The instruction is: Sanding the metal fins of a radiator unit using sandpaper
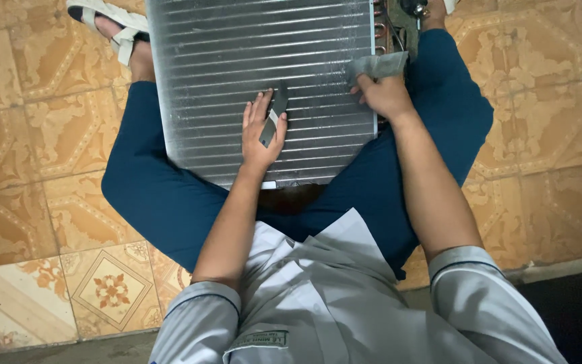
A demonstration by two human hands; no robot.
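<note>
silver ribbed aluminium fin coil panel (264, 81) flat across lap, top edge cut off | left hand (262, 135) grip closed on dark flat comb tool (274, 114) | right hand (385, 94) grip pinching grey cloth (378, 65) | copper tube ends (380, 27) partly hidden

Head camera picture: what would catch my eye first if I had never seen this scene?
Most striking is the big silvery finned metal panel, ribbed like a radiator, lying across the lap of a seated person in blue trousers. The left hand rests on its middle with a small dark flat tool under the fingers, while the right hand grips a grey cloth at the panel's right edge. Patterned tan floor tiles surround them.
</note>
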